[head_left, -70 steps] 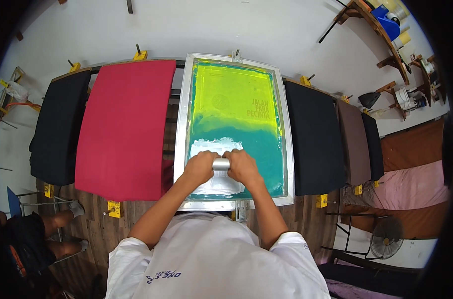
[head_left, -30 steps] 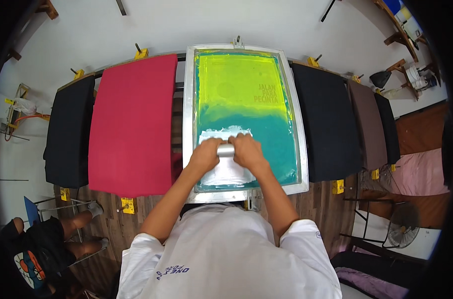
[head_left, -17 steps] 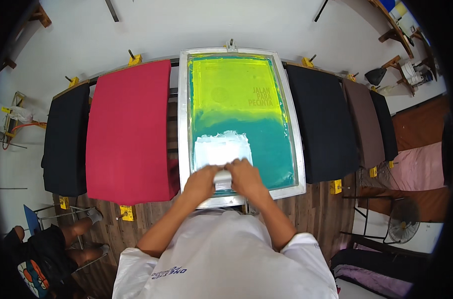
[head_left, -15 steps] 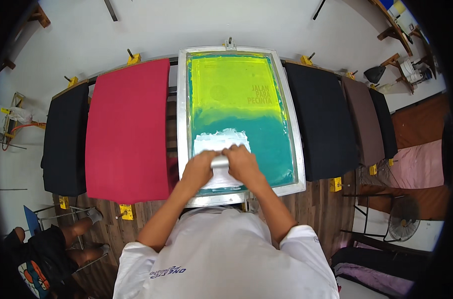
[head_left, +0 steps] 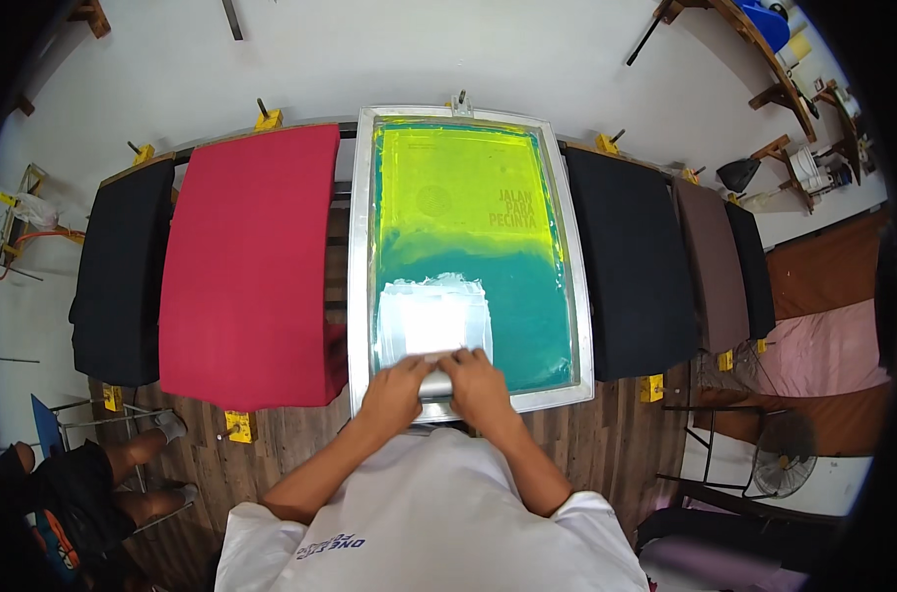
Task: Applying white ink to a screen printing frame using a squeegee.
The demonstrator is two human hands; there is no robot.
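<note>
A screen-printing frame (head_left: 582, 296) with an aluminium border lies in front of me, its mesh coated yellow-green at the far part and teal nearer, with faint lettering. A patch of white ink (head_left: 433, 316) sits at the near left. Both my left hand (head_left: 394, 395) and my right hand (head_left: 476, 395) grip a silver squeegee (head_left: 430, 381) at the frame's near edge, just below the white patch; its blade is hidden.
Cloth-covered boards flank the screen: red (head_left: 241, 266) and black (head_left: 118, 276) at left, black (head_left: 631, 257) and brown at right. A person's legs (head_left: 138, 454) show at lower left. A fan (head_left: 784, 459) stands at lower right, shelves (head_left: 793, 94) hang above.
Both hands and the squeegee have moved toward my body, down to the screen's near edge, after moving up from there half a second ago. More of the white ink patch shows.
</note>
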